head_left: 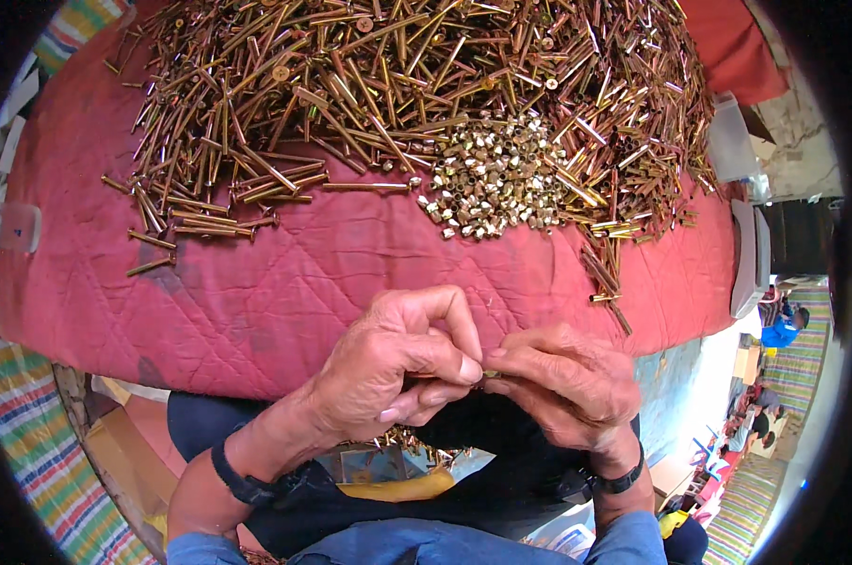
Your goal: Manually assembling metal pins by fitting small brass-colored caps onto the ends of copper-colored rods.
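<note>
My left hand (pixel 388 353) is closed, its thumb and forefinger pinched together. Against its fingertips my right hand (pixel 572 381) is pinched too. A small brass-coloured metal piece (pixel 490 375) shows between the fingertips of both hands; most of it is hidden, so its exact kind cannot be made out. Beyond the hands, long brass-coloured bolts (pixel 350 85) with flat round heads lie in a big heap on a red quilted cloth (pixel 256 320). At the heap's near edge sits a cluster of small shiny cone-shaped nuts (pixel 492 179). Short metal sleeves (pixel 647 169) are heaped to their right.
Below my hands, between my legs, more brass-coloured fasteners (pixel 393 438) lie in a container by a yellow object (pixel 397 486). Cardboard boxes (pixel 129 452) stand at the lower left. Clear plastic containers (pixel 732 137) flank the cloth. Other people (pixel 784 328) are at the far right.
</note>
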Demonstrator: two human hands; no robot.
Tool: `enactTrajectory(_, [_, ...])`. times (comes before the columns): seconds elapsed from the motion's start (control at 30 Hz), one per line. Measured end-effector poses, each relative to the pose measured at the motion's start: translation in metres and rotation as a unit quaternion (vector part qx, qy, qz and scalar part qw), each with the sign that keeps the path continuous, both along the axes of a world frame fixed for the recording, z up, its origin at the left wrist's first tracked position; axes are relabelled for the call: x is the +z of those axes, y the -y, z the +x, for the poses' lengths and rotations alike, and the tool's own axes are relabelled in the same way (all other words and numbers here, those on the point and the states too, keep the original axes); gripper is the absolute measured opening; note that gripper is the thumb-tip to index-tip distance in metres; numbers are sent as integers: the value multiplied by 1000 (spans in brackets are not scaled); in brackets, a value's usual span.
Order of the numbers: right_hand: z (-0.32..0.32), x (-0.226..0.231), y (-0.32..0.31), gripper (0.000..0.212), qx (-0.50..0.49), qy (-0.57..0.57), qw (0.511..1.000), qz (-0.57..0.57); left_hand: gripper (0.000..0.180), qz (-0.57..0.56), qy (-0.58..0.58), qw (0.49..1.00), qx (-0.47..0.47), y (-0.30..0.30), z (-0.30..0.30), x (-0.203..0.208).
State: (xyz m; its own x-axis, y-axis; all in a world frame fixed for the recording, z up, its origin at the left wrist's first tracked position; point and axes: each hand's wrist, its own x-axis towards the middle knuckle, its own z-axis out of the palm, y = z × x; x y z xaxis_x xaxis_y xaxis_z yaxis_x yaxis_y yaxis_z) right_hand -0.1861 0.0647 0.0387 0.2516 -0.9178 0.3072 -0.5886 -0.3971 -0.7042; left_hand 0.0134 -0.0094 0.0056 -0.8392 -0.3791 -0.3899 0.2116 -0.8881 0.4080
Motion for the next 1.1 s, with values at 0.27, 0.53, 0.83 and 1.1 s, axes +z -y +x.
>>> enactTrajectory(0.27, [-15,8,-3,13,32,7,991,133,8,7,-4,1000,-15,-1,-3,-1])
enactTrajectory(0.53, [-2,7,2,29,-3,-30,999,10,9,14,-30,999,4,-3,1,-9])
enactTrajectory(0.83, [-3,8,0,33,1,23,996,85,9,16,-22,1000,-10,-2,-1,-8])
enactTrajectory(1.1, [5,-4,0,27,-8,-5,1000,20,9,19,-26,999,-20,-2,0,-13])
